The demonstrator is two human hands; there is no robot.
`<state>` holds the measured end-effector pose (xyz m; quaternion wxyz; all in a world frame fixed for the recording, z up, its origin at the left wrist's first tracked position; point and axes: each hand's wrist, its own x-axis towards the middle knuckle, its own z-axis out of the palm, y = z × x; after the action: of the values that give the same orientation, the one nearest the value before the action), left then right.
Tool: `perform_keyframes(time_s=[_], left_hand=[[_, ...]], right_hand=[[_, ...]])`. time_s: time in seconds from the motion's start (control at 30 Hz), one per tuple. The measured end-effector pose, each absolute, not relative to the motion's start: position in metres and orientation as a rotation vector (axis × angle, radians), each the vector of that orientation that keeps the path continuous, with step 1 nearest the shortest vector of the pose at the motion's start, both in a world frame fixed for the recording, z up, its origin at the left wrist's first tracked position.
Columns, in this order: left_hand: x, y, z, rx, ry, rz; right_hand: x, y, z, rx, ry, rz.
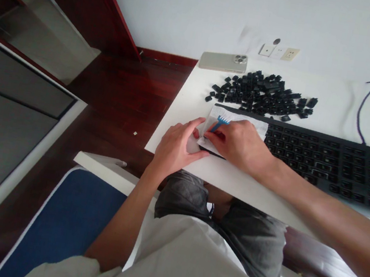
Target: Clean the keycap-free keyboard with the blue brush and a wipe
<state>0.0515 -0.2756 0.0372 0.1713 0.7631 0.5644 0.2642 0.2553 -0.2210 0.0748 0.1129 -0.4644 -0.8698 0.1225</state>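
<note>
A black keyboard (335, 164) with its keycaps taken off lies on the white desk (332, 98). A white paper tissue (240, 119) covers the keyboard's left end. My right hand (240, 145) is closed around a small blue brush (220, 124) whose bristled head rests on the tissue. My left hand (176, 149) sits at the desk's near left corner, fingers pinching the tissue's left edge next to the right hand. A pile of several loose black keycaps (262, 94) lies behind the keyboard.
A phone (223, 62) lies face down at the desk's far left edge. A dark cable (361, 108) curves over the desk at the right. Wall sockets (279, 52) sit behind the desk. Dark wood floor and a blue mat (66, 222) are to the left.
</note>
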Motion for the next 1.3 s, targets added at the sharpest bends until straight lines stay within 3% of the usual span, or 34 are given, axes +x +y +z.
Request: perform_keyframes(time_s=[0.4,0.73,1.3], left_hand=[[0.051,-0.275,0.041,2.276,1.529,0.722],[0.048,-0.276,0.035,2.325,1.468,0.801],[0.052,-0.279,0.039,2.099,1.583,0.859]], right_hand=[[0.268,-0.211,0.071,-1.327,-2.350,0.670],[0.266,-0.219,0.068,-1.323,-2.414,0.616],[0.243,-0.236,0.091,-1.402,-2.737,0.204]])
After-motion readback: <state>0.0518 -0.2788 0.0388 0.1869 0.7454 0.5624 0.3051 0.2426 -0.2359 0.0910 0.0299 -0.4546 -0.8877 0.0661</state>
